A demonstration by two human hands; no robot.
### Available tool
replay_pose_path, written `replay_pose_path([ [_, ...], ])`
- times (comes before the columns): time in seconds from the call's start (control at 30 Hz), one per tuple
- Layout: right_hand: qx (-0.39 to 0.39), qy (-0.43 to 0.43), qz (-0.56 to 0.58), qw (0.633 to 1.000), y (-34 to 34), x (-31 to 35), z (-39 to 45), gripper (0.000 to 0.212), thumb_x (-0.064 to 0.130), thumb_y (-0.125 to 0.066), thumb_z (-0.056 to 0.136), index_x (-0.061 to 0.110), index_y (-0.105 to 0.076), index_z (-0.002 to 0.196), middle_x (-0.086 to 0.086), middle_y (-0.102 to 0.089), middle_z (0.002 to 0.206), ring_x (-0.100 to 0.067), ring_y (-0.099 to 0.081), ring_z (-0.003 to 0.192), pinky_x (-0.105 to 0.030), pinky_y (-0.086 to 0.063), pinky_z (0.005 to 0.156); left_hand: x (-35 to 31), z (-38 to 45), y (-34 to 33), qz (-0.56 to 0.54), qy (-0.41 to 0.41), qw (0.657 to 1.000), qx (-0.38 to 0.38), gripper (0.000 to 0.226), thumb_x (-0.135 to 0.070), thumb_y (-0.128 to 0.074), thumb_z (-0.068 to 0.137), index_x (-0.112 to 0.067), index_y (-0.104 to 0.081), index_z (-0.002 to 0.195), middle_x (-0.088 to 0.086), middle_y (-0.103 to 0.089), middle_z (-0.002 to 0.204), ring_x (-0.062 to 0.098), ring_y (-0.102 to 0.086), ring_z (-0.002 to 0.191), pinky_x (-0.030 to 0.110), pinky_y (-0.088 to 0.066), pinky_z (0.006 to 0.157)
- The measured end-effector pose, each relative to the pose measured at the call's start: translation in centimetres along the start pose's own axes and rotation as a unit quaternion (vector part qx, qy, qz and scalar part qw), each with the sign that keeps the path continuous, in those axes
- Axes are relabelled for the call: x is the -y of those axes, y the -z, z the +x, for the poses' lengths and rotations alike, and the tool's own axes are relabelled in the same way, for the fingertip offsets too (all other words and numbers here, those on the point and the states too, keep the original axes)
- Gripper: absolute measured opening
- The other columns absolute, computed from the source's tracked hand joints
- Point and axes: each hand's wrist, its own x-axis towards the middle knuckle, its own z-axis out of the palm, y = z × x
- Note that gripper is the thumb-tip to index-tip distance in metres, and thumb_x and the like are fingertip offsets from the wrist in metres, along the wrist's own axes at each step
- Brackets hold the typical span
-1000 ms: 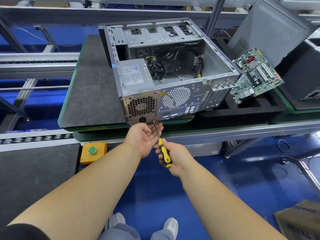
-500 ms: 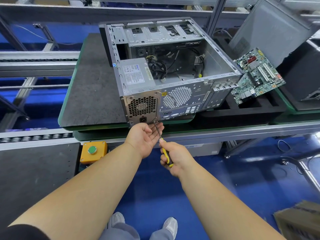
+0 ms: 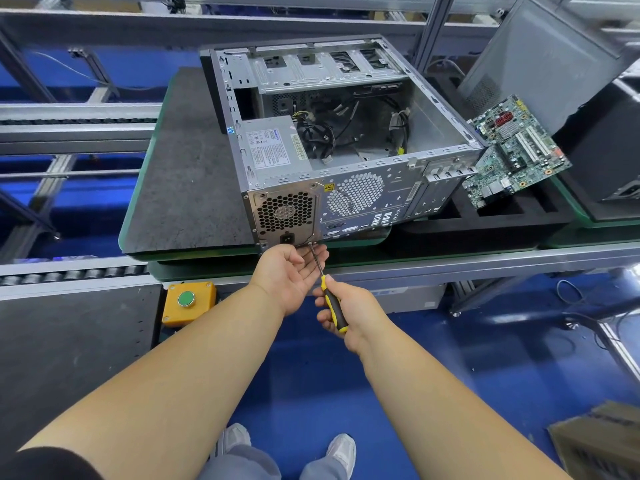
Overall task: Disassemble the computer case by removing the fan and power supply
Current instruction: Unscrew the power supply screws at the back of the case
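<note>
The computer case (image 3: 332, 140) lies on its side on the dark worktop (image 3: 187, 174), open side up, with its back panel facing the person. The power supply (image 3: 277, 157) sits inside at the case's 7 o'clock corner, and its holed grille (image 3: 285, 213) shows on the back panel.

The right hand (image 3: 346, 306) has its fingers (image 3: 323, 311) wrapped around the yellow and black screwdriver (image 3: 332, 303). The thin metal shaft points up toward 11 o'clock, and its tip meets the back panel at the bottom right corner of the grille. I think a screw is being turned out there, but it is too small to see.

The left hand (image 3: 292, 271) is held palm up just under the tip, fingers loose and a little curved, gripping nothing. It looks ready to catch the screw.

To do this well, keep the tool straight in line with the screw and push gently while turning, so the tip does not slip. Keep the cupped hand right below, because a loose screw could drop to the blue floor.

Counting: one case, one power supply, one screwdriver and two hands. One green circuit board (image 3: 512, 150) leans at 3 o'clock of the case. One yellow box with a green button (image 3: 188, 301) sits at 7 o'clock, below the worktop. I cannot spot a separate fan.
</note>
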Motion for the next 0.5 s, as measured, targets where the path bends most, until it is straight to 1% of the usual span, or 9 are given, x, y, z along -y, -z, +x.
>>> replay_pose_path([
  [0.1, 0.000, 0.001, -0.016, 1.000, 0.06, -0.02, -0.05, 0.033, 0.037, -0.056, 0.099, 0.009, -0.070, 0.090, -0.001, -0.063, 0.071, -0.010, -0.058, 0.046, -0.023, -0.048, 0.052, 0.03, 0.06, 0.05, 0.001, 0.000, 1.000, -0.001, 0.052, 0.002, -0.028, 0.078, 0.011, -0.055, 0.123, 0.024, -0.064, 0.123, 0.032, -0.063, 0.113, 0.037, -0.046, 0.102],
  [0.27, -0.018, -0.006, -0.027, 0.999, -0.28, -0.32, 0.20, 0.029, 0.040, -0.061, 0.096, 0.013, -0.070, 0.088, 0.001, -0.060, 0.073, -0.008, -0.049, 0.044, -0.023, -0.046, 0.049, 0.11, -0.02, -0.03, 0.000, 0.001, 1.000, -0.003, 0.053, 0.002, -0.028, 0.080, 0.011, -0.053, 0.125, 0.024, -0.063, 0.124, 0.032, -0.063, 0.112, 0.037, -0.046, 0.102],
  [0.37, -0.026, 0.017, -0.039, 0.999, -0.34, -0.65, 0.65, 0.024, 0.039, -0.065, 0.093, 0.015, -0.063, 0.088, 0.000, -0.055, 0.075, -0.007, -0.043, 0.044, -0.022, -0.043, 0.047, 0.06, -0.09, -0.08, -0.004, 0.001, 1.000, -0.003, 0.054, 0.003, -0.027, 0.080, 0.012, -0.051, 0.127, 0.025, -0.062, 0.125, 0.033, -0.063, 0.111, 0.037, -0.047, 0.100],
  [0.43, -0.028, 0.034, -0.040, 0.998, -0.31, -0.77, 0.81, 0.022, 0.036, -0.068, 0.091, 0.016, -0.060, 0.087, -0.001, -0.053, 0.075, -0.008, -0.042, 0.044, -0.022, -0.042, 0.047, 0.04, -0.16, -0.11, -0.003, 0.000, 1.000, -0.003, 0.054, 0.003, -0.027, 0.080, 0.012, -0.051, 0.127, 0.025, -0.062, 0.126, 0.033, -0.063, 0.112, 0.037, -0.047, 0.100],
  [0.5, -0.033, 0.032, -0.036, 0.998, -0.38, -0.75, 0.80, 0.021, 0.034, -0.070, 0.090, 0.015, -0.062, 0.089, -0.001, -0.055, 0.075, -0.008, -0.042, 0.045, -0.023, -0.042, 0.047, 0.03, -0.18, -0.13, -0.001, -0.001, 1.000, -0.002, 0.053, 0.003, -0.027, 0.080, 0.012, -0.052, 0.127, 0.025, -0.062, 0.125, 0.033, -0.063, 0.111, 0.037, -0.047, 0.099],
])
